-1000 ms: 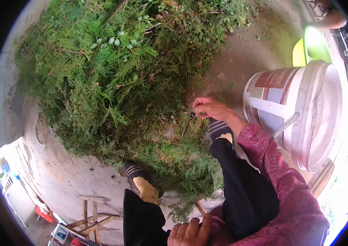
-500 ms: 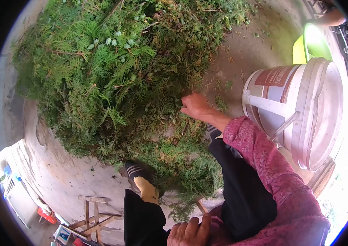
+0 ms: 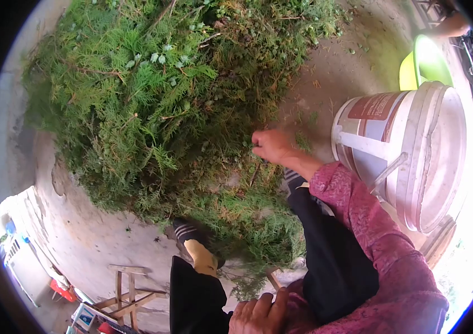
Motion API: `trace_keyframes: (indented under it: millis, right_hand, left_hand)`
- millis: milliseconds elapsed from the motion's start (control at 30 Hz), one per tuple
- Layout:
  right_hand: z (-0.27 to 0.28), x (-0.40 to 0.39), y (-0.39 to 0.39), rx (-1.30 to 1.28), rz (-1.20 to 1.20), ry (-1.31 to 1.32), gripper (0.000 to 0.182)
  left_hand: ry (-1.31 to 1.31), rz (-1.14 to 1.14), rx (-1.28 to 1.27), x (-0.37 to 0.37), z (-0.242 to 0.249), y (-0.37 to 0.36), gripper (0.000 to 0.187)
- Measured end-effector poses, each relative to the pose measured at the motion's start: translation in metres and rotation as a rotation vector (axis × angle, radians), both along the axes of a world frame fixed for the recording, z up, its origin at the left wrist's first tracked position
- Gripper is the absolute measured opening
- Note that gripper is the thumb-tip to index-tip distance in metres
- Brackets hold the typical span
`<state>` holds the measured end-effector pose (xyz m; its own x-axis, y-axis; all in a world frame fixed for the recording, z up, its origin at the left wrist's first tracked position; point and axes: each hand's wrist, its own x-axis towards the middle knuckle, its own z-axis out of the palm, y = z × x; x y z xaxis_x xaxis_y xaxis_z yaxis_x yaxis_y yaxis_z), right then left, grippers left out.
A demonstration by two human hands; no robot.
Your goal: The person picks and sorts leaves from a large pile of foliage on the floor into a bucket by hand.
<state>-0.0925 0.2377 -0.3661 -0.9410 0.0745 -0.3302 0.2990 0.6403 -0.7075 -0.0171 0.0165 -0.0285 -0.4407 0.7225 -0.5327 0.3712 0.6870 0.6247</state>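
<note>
A large heap of cut green conifer branches point(image 3: 130, 128) with scale-like leaves and pale cones fills the floor in front of me. At its right edge, my right hand point(image 3: 272, 146) is closed in a pinch. Something small and greenish shows at its fingertips, too small to name. My left hand point(image 3: 258, 314) is low at the bottom edge of the view, its fingers curled over. What it grips, if anything, is hidden. A piece of light wood point(image 3: 273, 280) lies just above its thumb. Looser sprigs point(image 3: 258, 228) lie between my feet.
At the right, a white plastic bucket point(image 3: 370, 139) lies near my right arm, with a bright green basin point(image 3: 408, 72) behind it. Another person's arm point(image 3: 452, 26) shows at the top right. A wooden stool frame point(image 3: 130, 295) stands lower left.
My right hand has shifted slightly right and down in the view, but the whole scene has shifted a little too. My left hand stays almost where it was.
</note>
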Motion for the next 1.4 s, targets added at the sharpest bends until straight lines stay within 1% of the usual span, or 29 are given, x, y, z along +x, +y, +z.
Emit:
trace_keyframes:
  millis: [33,167,233,267,333,367,433,467,533,600,633,700,733,800,833,933,967,1000,1033,1067,1100,1167,1200,1233,1267,1300,1333,1400]
  right_hand:
    - [-0.002,0.001,-0.004,0.076,0.114,0.034,0.018]
    - [-0.004,0.003,-0.005,0.071,0.111,0.009,0.02]
    - [0.01,0.002,0.002,-0.303,-0.066,-0.231,0.018]
    - [0.011,0.004,0.005,-0.302,-0.065,-0.232,0.018]
    - [0.015,0.012,0.011,-0.908,-0.283,-0.546,0.015]
    - [0.018,0.016,0.011,-0.908,-0.279,-0.55,0.015]
    - [0.032,0.022,0.005,-1.176,-0.247,-0.635,0.011]
    - [0.042,0.024,0.0,-1.186,-0.237,-0.645,0.011]
    - [0.073,0.018,-0.018,-1.236,0.046,-0.691,0.01]
    - [0.113,0.011,-0.041,-1.191,0.293,-0.661,0.015]
    - [0.132,0.009,-0.052,-1.177,0.41,-0.636,0.017]
    - [0.177,0.001,-0.064,-1.28,0.569,-0.703,0.02]
    - [0.185,0.003,-0.072,-1.294,0.578,-0.713,0.02]
    - [0.196,0.007,-0.08,-1.426,0.817,-0.37,0.022]
    - [0.2,0.007,-0.08,-1.428,0.812,-0.378,0.022]
    - [0.208,0.012,-0.078,-1.442,0.722,-0.478,0.017]
    - [0.211,0.013,-0.078,-1.419,0.7,-0.407,0.017]
    - [0.213,0.015,-0.078,-1.395,0.678,-0.338,0.017]
    - [0.213,0.017,-0.08,-1.317,0.678,-0.157,0.017]
    - [0.212,0.016,-0.079,-1.316,0.674,-0.158,0.017]
    - [0.21,0.015,-0.077,-1.297,0.708,-0.156,0.015]
    - [0.206,0.012,-0.074,-1.274,0.736,-0.153,0.014]
    - [0.203,0.011,-0.074,-1.333,0.722,-0.198,0.012]
    - [0.199,0.01,-0.072,-1.392,0.705,-0.243,0.012]
    - [0.189,0.009,-0.07,-1.383,0.695,-0.241,0.012]
    - [0.172,0.008,-0.066,-1.448,0.593,-0.38,0.009]
    - [0.156,0.007,-0.06,-1.505,0.487,-0.52,0.007]
    - [0.132,0.002,-0.04,-1.68,0.218,-0.639,0.008]
  left_hand:
    - [0.006,0.006,0.01,0.001,-0.002,0.0,0.043]
    - [0.003,0.011,0.004,0.004,-0.006,-0.001,0.044]
    - [0.006,0.017,0.019,0.004,-0.007,-0.002,0.045]
    - [0.006,0.018,0.02,0.005,-0.007,-0.002,0.045]
    - [0.017,0.015,0.009,0.006,-0.008,-0.003,0.044]
    - [0.016,0.02,0.006,0.006,-0.007,-0.002,0.044]
    - [0.064,0.084,-0.032,0.0,-0.004,0.004,0.049]
    - [0.063,0.093,-0.046,-0.002,-0.003,0.005,0.049]
    - [0.067,0.186,-0.135,-0.009,0.0,0.003,0.06]
    - [0.081,0.304,-0.045,-0.019,-0.002,-0.004,0.073]
    - [0.079,0.326,-0.103,-0.021,-0.002,-0.006,0.073]
    - [0.245,0.503,0.065,-0.027,-0.007,-0.005,0.079]
    - [0.241,0.51,0.048,-0.029,-0.008,-0.006,0.079]
    - [0.149,0.621,0.055,-0.03,-0.012,-0.005,0.086]
    - [0.141,0.622,0.053,-0.03,-0.014,-0.005,0.086]
    - [0.119,0.643,0.041,-0.025,-0.021,-0.008,0.056]
    - [0.059,0.595,0.005,-0.024,-0.021,-0.015,0.068]
    - [0.04,0.611,-0.05,-0.022,-0.019,-0.015,0.059]
    - [-0.009,0.578,-0.094,-0.018,-0.019,-0.018,0.054]
    - [-0.052,0.547,-0.135,-0.017,-0.019,-0.022,0.048]
    - [-0.054,0.544,-0.133,-0.014,-0.018,-0.024,0.048]
    - [-0.19,0.451,-0.232,-0.01,-0.016,-0.026,0.033]
    - [-0.193,0.444,-0.227,-0.012,-0.015,-0.024,0.033]
    - [-0.196,0.343,-0.125,-0.016,-0.011,-0.02,0.035]
    - [-0.199,0.239,-0.021,-0.02,-0.007,-0.015,0.038]
    - [-0.097,0.288,0.131,-0.022,-0.007,-0.003,0.02]
    - [-0.098,0.282,0.145,-0.019,-0.008,0.001,0.02]
    - [0.084,0.186,-0.066,-0.013,-0.009,0.004,0.024]
